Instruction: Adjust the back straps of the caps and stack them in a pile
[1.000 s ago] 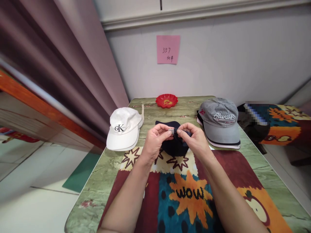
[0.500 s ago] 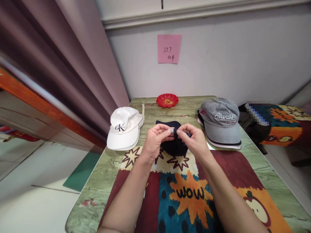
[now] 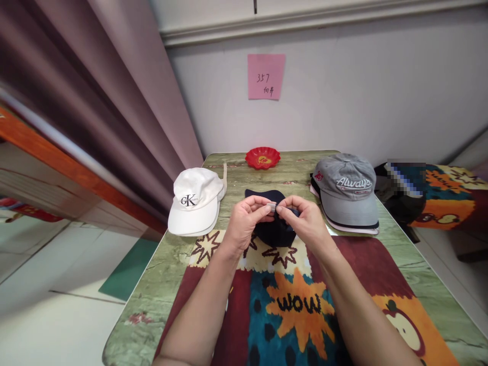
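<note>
A dark navy cap (image 3: 275, 235) rests at the far edge of the patterned mat (image 3: 293, 330), its brim pointing away from me. My left hand (image 3: 247, 216) pinches a small silvery buckle (image 3: 271, 207) at the cap's back strap, between thumb and fingers. Close beside it, my right hand (image 3: 299, 213) pinches the dark strap where it meets the buckle. The fingertips of both hands almost touch. Part of the strap and much of the cap's crown are hidden behind my fingers.
White caps (image 3: 195, 203) are stacked at the left. A grey cap (image 3: 346, 190) tops another stack at the right. A red scalloped dish (image 3: 263, 158) sits at the back of the wooden-patterned table (image 3: 129, 325). A pink note (image 3: 266, 76) is on the wall.
My fingers have shifted slightly at the strap, and more of the silvery buckle shows between them. Both hands keep their pinch, and the other caps have not moved.
</note>
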